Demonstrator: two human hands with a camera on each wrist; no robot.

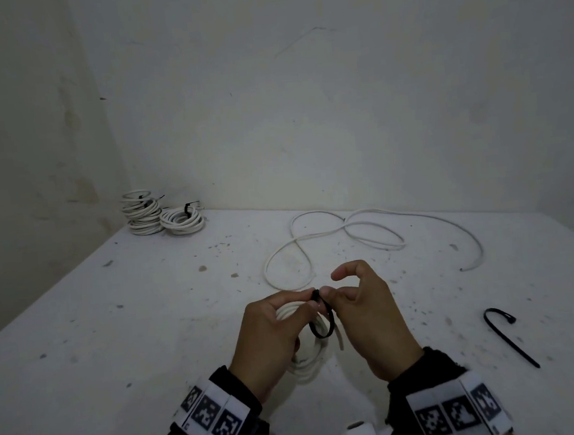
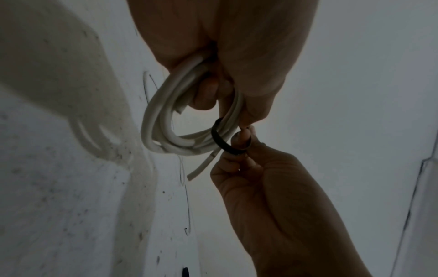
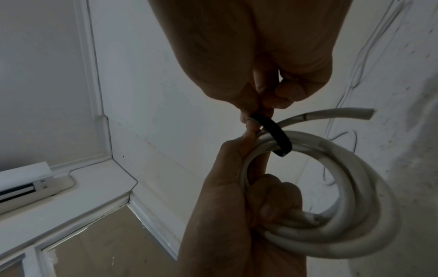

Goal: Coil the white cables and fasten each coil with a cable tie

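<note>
My left hand [image 1: 306, 301] grips a small coil of white cable [image 1: 307, 361] above the table, with its lower fingers curled through the loops. A black cable tie [image 1: 322, 331] is looped around the coil's strands. My right hand [image 1: 329, 294] pinches the tie at the top of its loop, fingertip to fingertip with the left thumb and forefinger. From the left wrist, the tie [image 2: 222, 142] circles the coil [image 2: 161, 121]. The right wrist view shows the tie [image 3: 277, 135] loose around the coil [image 3: 343, 187], with one cut cable end sticking out.
A long loose white cable [image 1: 348, 233] sprawls across the far half of the white table [image 1: 116, 333]. A spare black cable tie [image 1: 507, 334] lies at the right. Several tied coils [image 1: 162, 215] are stacked at the back left corner by the wall.
</note>
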